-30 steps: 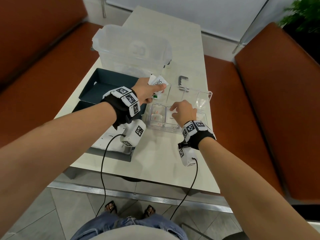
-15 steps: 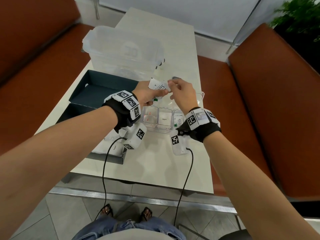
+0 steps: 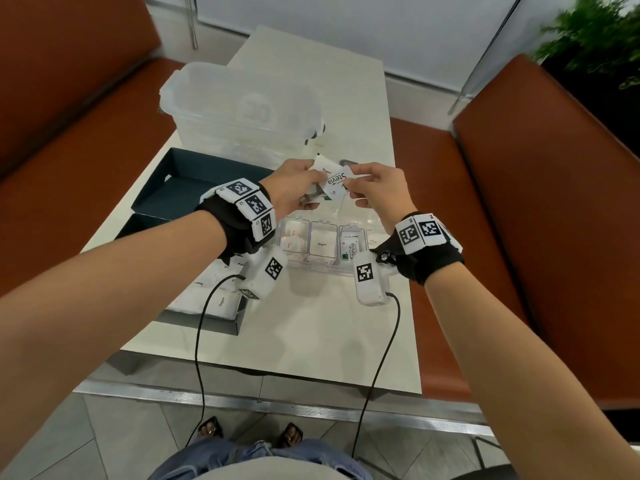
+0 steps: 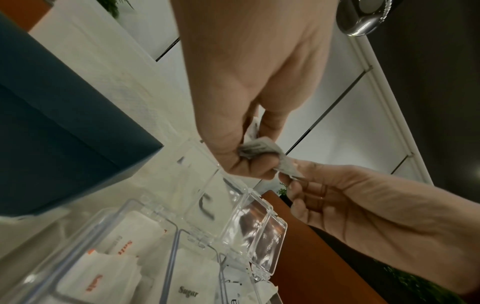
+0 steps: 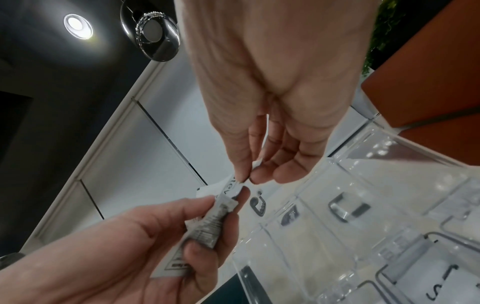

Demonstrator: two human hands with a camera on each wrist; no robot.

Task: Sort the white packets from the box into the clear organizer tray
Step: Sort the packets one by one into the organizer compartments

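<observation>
My left hand (image 3: pixel 300 188) grips a small bunch of white packets (image 3: pixel 325 171) above the table. My right hand (image 3: pixel 374 188) pinches the corner of the top one, a white Stevia packet (image 3: pixel 335 183), between thumb and forefinger (image 5: pixel 242 164). Both hands hold that packet (image 4: pixel 284 166) at once. Below them lies the clear organizer tray (image 3: pixel 304 266), its lid (image 4: pixel 257 232) open, with Salt packets (image 3: pixel 292 239), a Sugar packet (image 3: pixel 322 243) and a Stevia packet (image 3: pixel 350 249) in separate compartments. The dark box (image 3: pixel 204 320) at my left holds more white packets (image 3: pixel 207 292).
A dark box lid (image 3: pixel 194 188) lies behind the box. A large clear plastic tub (image 3: pixel 242 109) stands at the back of the white table (image 3: pixel 311 327). Brown benches (image 3: pixel 536 202) flank the table on both sides.
My right hand rose from the organizer tray to the packets in my left hand and has pinched the Stevia packet. My left hand stayed roughly in place.
</observation>
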